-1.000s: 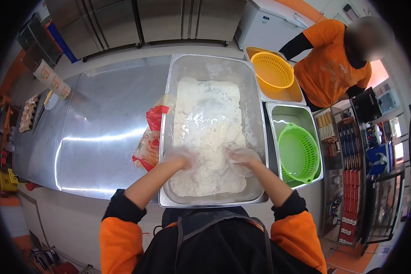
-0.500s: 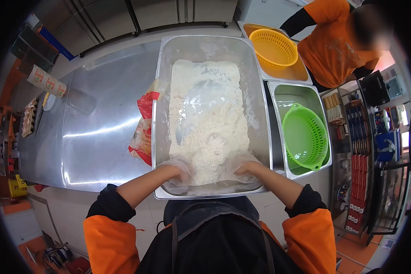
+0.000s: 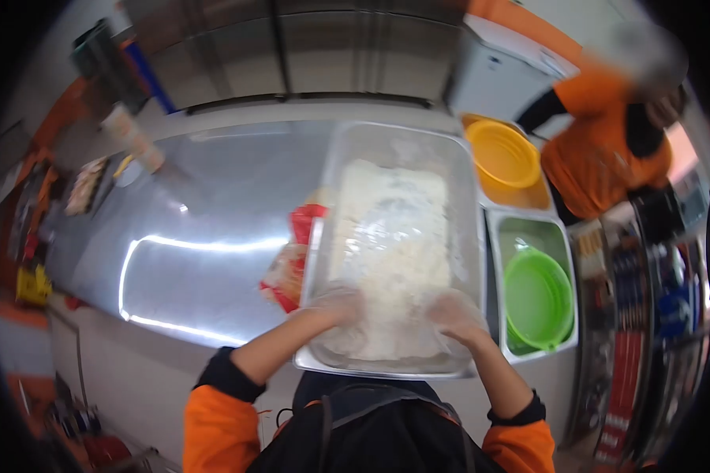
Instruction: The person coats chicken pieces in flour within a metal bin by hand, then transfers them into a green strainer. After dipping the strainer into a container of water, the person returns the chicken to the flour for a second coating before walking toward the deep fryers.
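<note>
A large metal tub (image 3: 481, 260) stands in front of me with a bed of white flour (image 3: 402, 272) spread over its bottom. The flour is heaped toward the near end, and a shiny wet patch shows farther back. Both my hands wear clear plastic gloves. At the near left side of the flour is my left hand (image 3: 341, 306), its fingers blurred and partly lost against the flour. My right hand (image 3: 451, 312) is over the near right side, bent at the wrist, with blurred fingers. I cannot make out anything held in either.
Left of the tub a red and clear plastic bag (image 3: 288, 272) lies on the steel table (image 3: 205, 205). Farther left are a tall printed container (image 3: 134, 140) and an egg tray (image 3: 87, 186). To the right, metal pans hold a yellow basket (image 3: 503, 154) and a green basket (image 3: 538, 299). A person (image 3: 607, 150) stands beyond.
The view has tilted up and shifted, so the tub sits lower and farther right. My right hand has lifted out of the near flour toward the right wall; my left remains near the left side.
</note>
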### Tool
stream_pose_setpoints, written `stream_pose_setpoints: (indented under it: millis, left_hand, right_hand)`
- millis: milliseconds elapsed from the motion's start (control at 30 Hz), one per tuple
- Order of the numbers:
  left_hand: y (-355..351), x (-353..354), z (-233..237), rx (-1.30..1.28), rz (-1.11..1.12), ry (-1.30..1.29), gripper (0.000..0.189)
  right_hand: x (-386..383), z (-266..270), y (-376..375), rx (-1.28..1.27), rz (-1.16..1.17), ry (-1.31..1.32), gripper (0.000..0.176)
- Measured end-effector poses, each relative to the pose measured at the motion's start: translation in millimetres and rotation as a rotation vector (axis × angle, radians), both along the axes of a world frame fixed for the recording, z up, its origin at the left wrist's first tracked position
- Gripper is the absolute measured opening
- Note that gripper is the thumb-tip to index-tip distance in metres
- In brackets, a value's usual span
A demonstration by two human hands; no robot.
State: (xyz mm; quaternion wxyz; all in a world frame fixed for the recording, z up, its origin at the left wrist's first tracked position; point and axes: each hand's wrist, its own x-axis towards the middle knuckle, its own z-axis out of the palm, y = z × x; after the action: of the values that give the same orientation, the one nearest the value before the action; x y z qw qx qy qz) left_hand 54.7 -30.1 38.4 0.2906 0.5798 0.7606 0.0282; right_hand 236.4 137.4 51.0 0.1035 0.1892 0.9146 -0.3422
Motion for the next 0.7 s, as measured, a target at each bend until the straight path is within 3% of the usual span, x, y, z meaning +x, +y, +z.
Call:
stream_pose_setpoints:
  millis: [33, 100, 133, 233, 300, 400, 500, 600, 700]
  left_hand:
    - [4.4, -3.4, -4.6, -0.019, -0.082, 0.023, 0.022]
    - [17.7, 2.9, 15.1, 0.120, 0.166, 0.094, 0.020]
    - [27.1, 8.2, 12.5, 0.195, 0.367, 0.066, 0.020]
    - [42.8, 17.2, 6.4, 0.341, 0.445, 0.085, 0.019]
    - [41.7, 20.8, -5.4, 0.367, 0.504, 0.077, 0.019]
    - [33.8, 22.8, -15.3, 0.268, 0.421, 0.139, 0.018]
    - [25.6, 19.6, -26.5, 0.309, 0.420, 0.161, 0.018]
    - [21.4, 15.8, -13.9, 0.189, 0.356, 0.133, 0.019]
    - [25.4, 11.9, -35.3, 0.266, 0.319, 0.148, 0.020]
  right_hand:
    - [-11.4, 0.3, 0.6, 0.352, 0.216, -0.062, 0.023]
    - [-30.0, -22.6, -6.2, 0.401, -0.045, 0.085, 0.017]
    - [-36.4, -21.1, -9.6, 0.465, -0.071, 0.152, 0.016]
    - [-47.5, -14.9, -20.7, 0.649, -0.099, 0.101, 0.016]
    - [-44.5, -29.0, -14.2, 0.576, -0.053, -0.009, 0.020]
    - [-32.4, -43.0, -7.8, 0.617, -0.035, 0.053, 0.022]
    - [-27.4, -56.2, 2.7, 0.713, 0.273, 0.118, 0.020]
    - [-29.4, -38.5, -13.2, 0.574, 0.026, 0.118, 0.018]
    - [-24.0, -89.3, 16.1, 0.700, 0.114, -0.031, 0.016]
